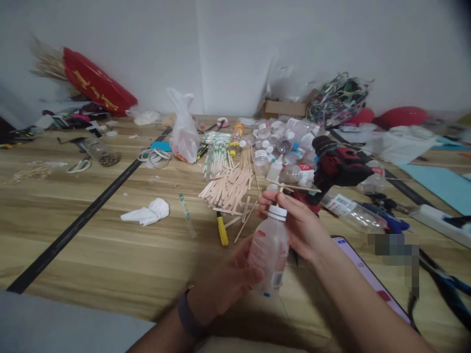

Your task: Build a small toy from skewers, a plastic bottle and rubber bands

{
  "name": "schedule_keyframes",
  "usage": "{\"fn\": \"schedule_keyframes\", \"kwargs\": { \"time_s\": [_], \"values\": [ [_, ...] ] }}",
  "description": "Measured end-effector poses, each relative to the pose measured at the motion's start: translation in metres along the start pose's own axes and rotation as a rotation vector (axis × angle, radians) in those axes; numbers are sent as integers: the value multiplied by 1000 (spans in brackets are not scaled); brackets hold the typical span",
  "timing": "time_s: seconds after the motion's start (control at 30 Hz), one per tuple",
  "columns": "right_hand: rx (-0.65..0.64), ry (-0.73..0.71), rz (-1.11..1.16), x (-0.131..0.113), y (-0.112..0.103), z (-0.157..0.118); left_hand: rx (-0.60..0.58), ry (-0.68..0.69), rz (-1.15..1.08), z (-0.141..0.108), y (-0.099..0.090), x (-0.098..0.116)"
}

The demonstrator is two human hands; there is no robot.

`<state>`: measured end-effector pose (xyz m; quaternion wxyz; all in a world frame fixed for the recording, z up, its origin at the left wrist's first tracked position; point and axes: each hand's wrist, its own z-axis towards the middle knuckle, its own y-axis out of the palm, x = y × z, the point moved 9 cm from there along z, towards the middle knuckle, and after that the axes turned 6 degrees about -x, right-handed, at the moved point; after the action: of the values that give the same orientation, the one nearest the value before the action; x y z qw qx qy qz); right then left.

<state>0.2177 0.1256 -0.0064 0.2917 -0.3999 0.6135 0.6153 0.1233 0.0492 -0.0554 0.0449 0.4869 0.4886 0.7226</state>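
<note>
My left hand (pixel 235 274) is wrapped around a small clear plastic bottle (pixel 270 250) with a white cap (pixel 277 212). The bottle stands nearly upright, slightly tilted, and its label has red print and a barcode. Just above and behind the cap, my right hand (pixel 298 220) has its fingers pinched together on a thin wooden stick (pixel 281 190). One or more slim wooden sticks (pixel 300 187) lie crosswise right by those fingertips; whether they are joined to the pinched one I cannot tell. Part of the right fingers is hidden behind the cap.
Wooden craft sticks (pixel 230 189) lie heaped mid-table, near a yellow-handled screwdriver (pixel 222 230) and a wrapped straw (pixel 187 215). Behind are many empty bottles (pixel 283 135). A red-black power drill (pixel 342 164) stands right; a phone (pixel 371 274) lies under my right forearm. Crumpled tissue (pixel 147 212) lies left.
</note>
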Motion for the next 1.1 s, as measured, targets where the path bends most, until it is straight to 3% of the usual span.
{"fn": "schedule_keyframes", "kwargs": {
  "time_s": [0.5, 0.87, 1.1],
  "values": [
    [-69, 11, -161, 2, 4, -9, 1, 37, 80, -2, -4, 0],
    [38, -95, -233, -7, -5, -7, -10, 24, 100, 2, -1, 0],
    [-17, -63, -221, -5, 5, -9, 38, 7, 73, -2, -3, -1]
  ]
}}
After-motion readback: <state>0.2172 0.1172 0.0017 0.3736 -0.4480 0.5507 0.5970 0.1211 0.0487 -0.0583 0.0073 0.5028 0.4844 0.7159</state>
